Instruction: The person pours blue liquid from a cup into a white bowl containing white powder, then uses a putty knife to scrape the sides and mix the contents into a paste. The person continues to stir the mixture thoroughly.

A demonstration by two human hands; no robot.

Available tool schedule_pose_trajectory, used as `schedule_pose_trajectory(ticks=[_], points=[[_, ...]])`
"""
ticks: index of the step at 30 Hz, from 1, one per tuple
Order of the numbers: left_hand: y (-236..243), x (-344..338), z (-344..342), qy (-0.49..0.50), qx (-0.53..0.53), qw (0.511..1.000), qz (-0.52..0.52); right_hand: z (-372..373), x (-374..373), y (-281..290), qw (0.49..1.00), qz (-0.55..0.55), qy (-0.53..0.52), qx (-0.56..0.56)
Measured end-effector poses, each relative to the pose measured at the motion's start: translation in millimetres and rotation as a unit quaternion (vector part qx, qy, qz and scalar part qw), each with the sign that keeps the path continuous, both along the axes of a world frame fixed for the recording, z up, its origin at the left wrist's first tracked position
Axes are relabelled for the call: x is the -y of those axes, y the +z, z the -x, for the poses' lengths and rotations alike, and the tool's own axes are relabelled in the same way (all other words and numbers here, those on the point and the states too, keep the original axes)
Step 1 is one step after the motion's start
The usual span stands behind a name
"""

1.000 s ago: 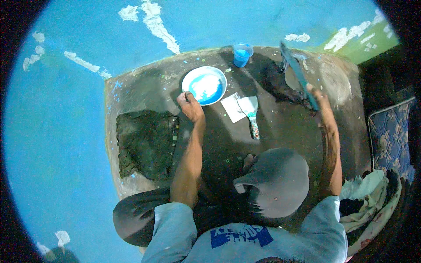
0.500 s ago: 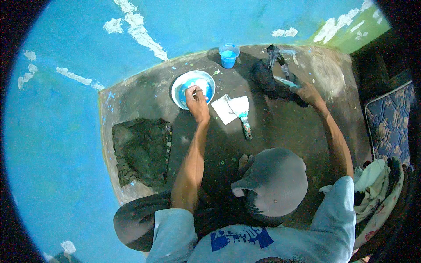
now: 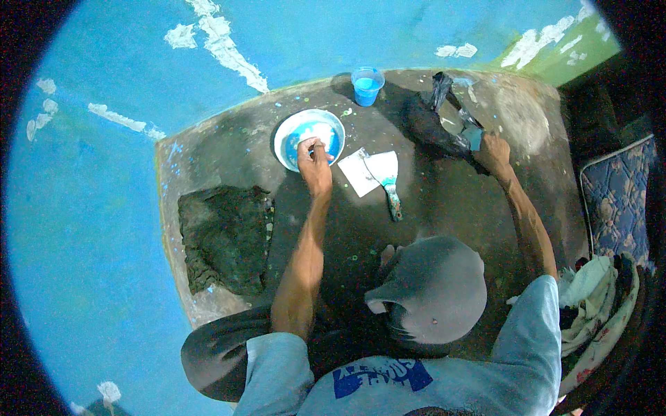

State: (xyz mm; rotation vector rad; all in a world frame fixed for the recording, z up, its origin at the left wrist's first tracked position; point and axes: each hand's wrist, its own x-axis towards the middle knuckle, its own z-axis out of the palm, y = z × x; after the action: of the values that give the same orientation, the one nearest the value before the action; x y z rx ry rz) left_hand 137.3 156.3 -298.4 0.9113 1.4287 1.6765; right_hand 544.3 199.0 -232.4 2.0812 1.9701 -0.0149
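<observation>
My left hand point(image 3: 313, 154) reaches over the near rim of a white bowl point(image 3: 281, 132) with blue paint and white paste inside. Its fingers are pinched together; what they hold, if anything, is hidden. My right hand point(image 3: 494, 152) is closed around a flat blue-green scraper point(image 3: 474, 137), its handle covered by the fingers. The scraper is at the mouth of an opened black plastic bag point(image 3: 424, 121), where some whitish material shows. Between my hands, a putty knife point(image 3: 393, 197) with a paint-spotted handle lies with its blade on a white square sheet point(image 3: 355, 175).
A clear cup of blue paint point(image 3: 366, 89) stands by the blue wall point(image 3: 90, 208), which has white patches. A dark crumpled cloth point(image 3: 225, 239) lies on the floor at left. Piled fabric point(image 3: 590, 298) and a patterned mattress point(image 3: 617, 197) are at right. My grey-covered knee point(image 3: 437, 288) rises in front.
My right hand has turned the scraper, so its blue-green face now shows beside the bag's opening. My left hand stays at the bowl. The whole view has shifted slightly.
</observation>
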Motion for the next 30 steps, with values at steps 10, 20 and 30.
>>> schedule_pose_trajectory(ticks=[10,20,30], points=[[-4,-3,-2,-0.006,-0.019,1.0,-0.006,-38,-5,-97,0.974,-0.142,0.052,-0.168],[-8,1,11,0.018,-0.019,1.0,0.011,0,0,-81,0.962,-0.108,-0.015,-0.252],[-4,2,1,-0.018,-0.021,0.999,0.015,-2,-40,-120,0.956,-0.115,-0.064,-0.263]])
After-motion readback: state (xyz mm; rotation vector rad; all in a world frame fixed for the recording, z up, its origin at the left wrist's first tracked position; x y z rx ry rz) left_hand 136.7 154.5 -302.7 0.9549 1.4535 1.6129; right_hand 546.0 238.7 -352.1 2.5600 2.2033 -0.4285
